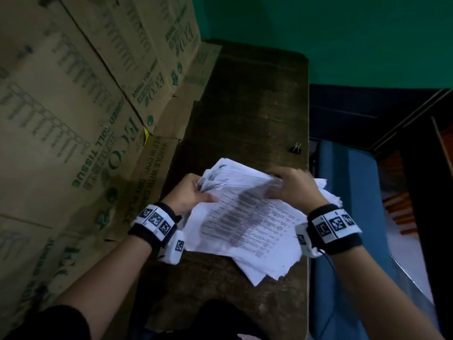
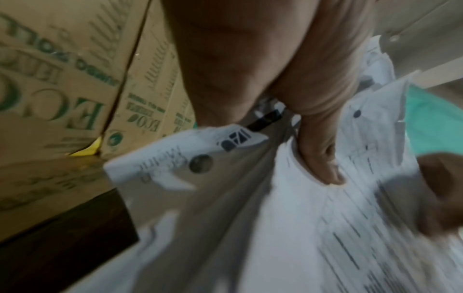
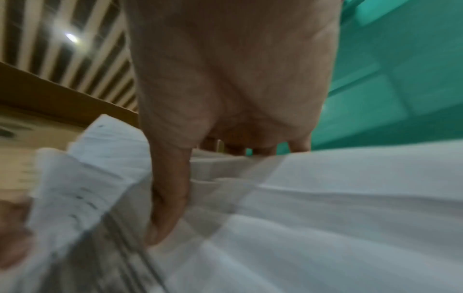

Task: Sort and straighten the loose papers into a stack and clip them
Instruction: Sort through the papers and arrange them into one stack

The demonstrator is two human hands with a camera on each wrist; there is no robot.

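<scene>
A messy bundle of printed white papers [image 1: 247,217] lies fanned across the dark wooden table [image 1: 245,99]. My left hand [image 1: 193,192] grips the bundle's left edge, thumb on top of the printed sheet [image 2: 323,168]. My right hand [image 1: 291,185] grips the bundle's far right edge; in the right wrist view its thumb [image 3: 168,198] presses on the sheets [image 3: 325,198]. Sheet corners stick out unevenly toward me and to the right. A small black binder clip [image 1: 297,148] stands on the table beyond the papers, near the right edge, apart from both hands.
Stacked cardboard cartons [image 1: 73,106] printed in green line the table's left side, right against it. A green wall [image 1: 343,33] rises behind. To the right of the table's edge is a drop to a blue surface [image 1: 348,192].
</scene>
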